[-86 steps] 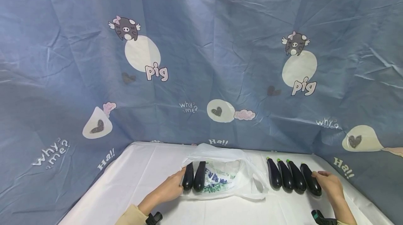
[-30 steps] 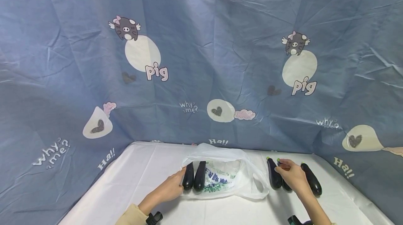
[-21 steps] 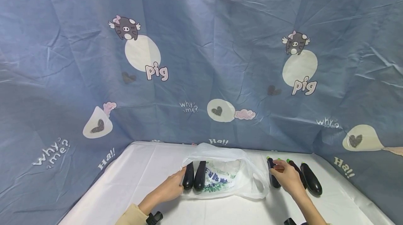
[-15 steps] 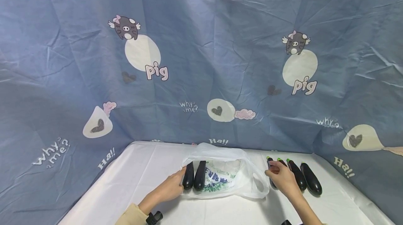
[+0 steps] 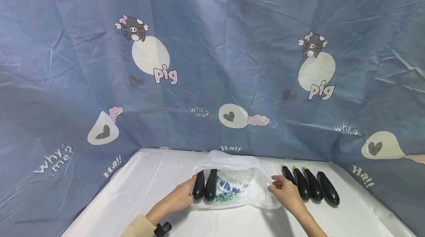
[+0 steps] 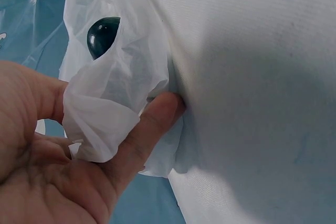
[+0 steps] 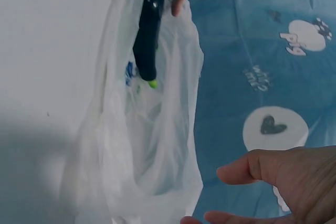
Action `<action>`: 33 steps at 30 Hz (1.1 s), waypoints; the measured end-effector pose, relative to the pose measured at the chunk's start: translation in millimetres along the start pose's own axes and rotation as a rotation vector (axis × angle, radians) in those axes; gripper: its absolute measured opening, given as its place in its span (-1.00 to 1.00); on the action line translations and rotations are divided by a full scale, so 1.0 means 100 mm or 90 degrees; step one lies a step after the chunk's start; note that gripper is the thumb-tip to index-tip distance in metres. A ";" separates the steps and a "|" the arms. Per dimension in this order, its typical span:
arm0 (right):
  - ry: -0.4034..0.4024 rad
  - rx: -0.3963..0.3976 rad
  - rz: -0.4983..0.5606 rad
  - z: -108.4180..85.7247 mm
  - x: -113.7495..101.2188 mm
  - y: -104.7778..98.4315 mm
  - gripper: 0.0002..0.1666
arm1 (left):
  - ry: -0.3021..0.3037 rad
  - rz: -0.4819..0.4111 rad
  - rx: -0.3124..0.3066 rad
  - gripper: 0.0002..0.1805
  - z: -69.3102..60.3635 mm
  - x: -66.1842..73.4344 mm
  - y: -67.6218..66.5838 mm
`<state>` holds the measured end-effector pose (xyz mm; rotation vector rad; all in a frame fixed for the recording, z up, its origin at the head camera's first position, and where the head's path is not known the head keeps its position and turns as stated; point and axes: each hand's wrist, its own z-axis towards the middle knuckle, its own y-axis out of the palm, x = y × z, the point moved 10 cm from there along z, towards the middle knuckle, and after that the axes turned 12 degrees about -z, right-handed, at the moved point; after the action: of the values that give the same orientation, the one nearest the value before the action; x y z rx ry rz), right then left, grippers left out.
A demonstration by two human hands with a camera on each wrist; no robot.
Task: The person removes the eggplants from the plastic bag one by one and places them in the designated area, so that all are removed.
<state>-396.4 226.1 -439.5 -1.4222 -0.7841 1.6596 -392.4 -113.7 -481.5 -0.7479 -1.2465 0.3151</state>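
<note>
A white plastic bag (image 5: 232,163) lies with its mouth towards me, blue and green print showing inside. Two dark eggplants (image 5: 210,187) rest side by side within its left part. My left hand (image 5: 179,196) grips the bag's left edge; in the left wrist view the plastic runs between thumb and fingers, near a glossy eggplant end (image 6: 103,37). At the bag's right side is my right hand (image 5: 286,192). Its thumb and fingers stand apart in the right wrist view, with nothing between them beside the bag (image 7: 168,145).
Several eggplants (image 5: 327,189) with green stem ends lie in a row right of the bag, partly behind the right hand. The white-covered table (image 5: 159,170) meets a blue patterned curtain (image 5: 199,63) at the back and sides.
My right hand has moved left from the rightmost eggplant, over the row, to the bag's right side. The left hand, bag and eggplants have stayed in place.
</note>
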 end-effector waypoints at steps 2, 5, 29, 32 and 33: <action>0.001 -0.004 -0.001 -0.02 -0.03 0.04 -0.49 | 0.002 -0.002 0.002 -0.18 0.00 0.00 0.00; 0.000 -0.001 0.000 -0.03 -0.06 0.05 -0.50 | 0.006 0.002 0.002 -0.18 0.01 0.01 0.00; -0.024 0.004 0.037 -0.04 -0.35 0.29 -0.52 | 0.001 -0.001 -0.005 -0.17 0.00 0.01 0.00; -0.034 -0.003 0.051 -0.03 -0.43 0.36 -0.50 | 0.005 0.002 -0.002 -0.18 0.00 0.01 0.00; -0.036 -0.007 0.056 -0.03 -0.46 0.39 -0.50 | 0.005 0.003 -0.002 -0.18 0.00 0.01 0.00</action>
<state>-398.3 167.0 -451.2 -1.4409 -0.7722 1.7708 -392.4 -112.8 -480.5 -0.7536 -1.2375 0.3139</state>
